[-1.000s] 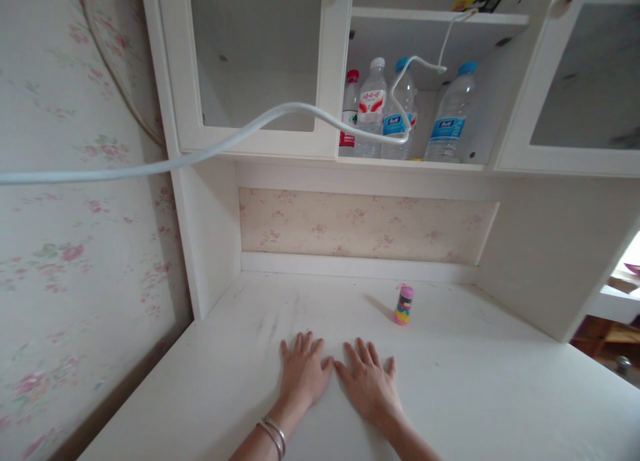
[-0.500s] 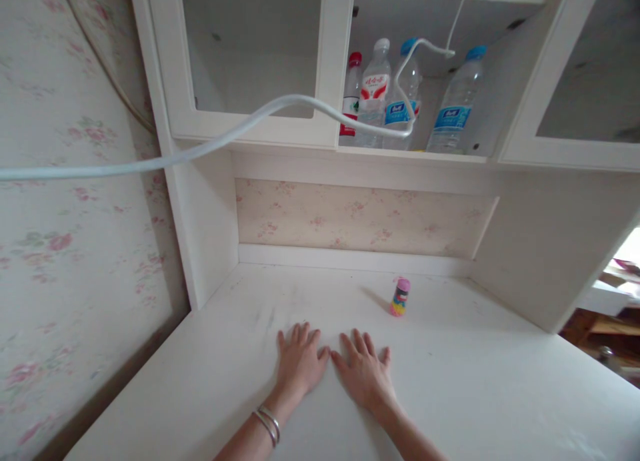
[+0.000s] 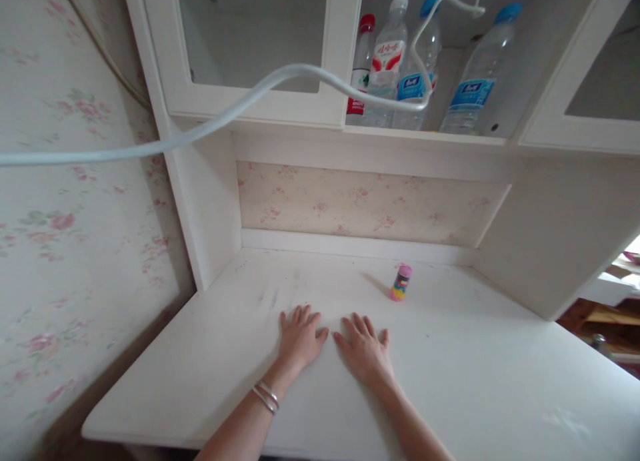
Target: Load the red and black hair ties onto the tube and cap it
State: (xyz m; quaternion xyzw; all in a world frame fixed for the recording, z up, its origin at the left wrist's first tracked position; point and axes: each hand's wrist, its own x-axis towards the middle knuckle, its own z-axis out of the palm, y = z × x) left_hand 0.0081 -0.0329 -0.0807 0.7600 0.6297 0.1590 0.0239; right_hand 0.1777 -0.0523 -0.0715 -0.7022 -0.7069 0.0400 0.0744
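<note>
My left hand (image 3: 300, 340) lies palm down on the white desktop (image 3: 465, 381), its fingers spread and nothing in them. Two silver bangles (image 3: 266, 397) circle that wrist. Beside it, my right hand (image 3: 367, 349) also rests flat with fingers apart, and a small gap separates the two thumbs. Beyond the right hand, a little to its right, stands a small cylindrical bottle (image 3: 401, 284) with a pink cap and a colourful body; neither hand touches it.
A white cable (image 3: 220, 122) arcs across the view in front of the upper cabinet (image 3: 260, 111). Several plastic bottles stand on its open shelf, including one with a blue cap (image 3: 474, 81). Flowered wallpaper (image 3: 75, 248) covers the left wall. The desk's front left corner is rounded.
The view has tilted down and drawn back slightly, so the desk's front edge now shows. My hands stay flat on the desktop, the thumbs slightly further apart. The small bottle has not moved.
</note>
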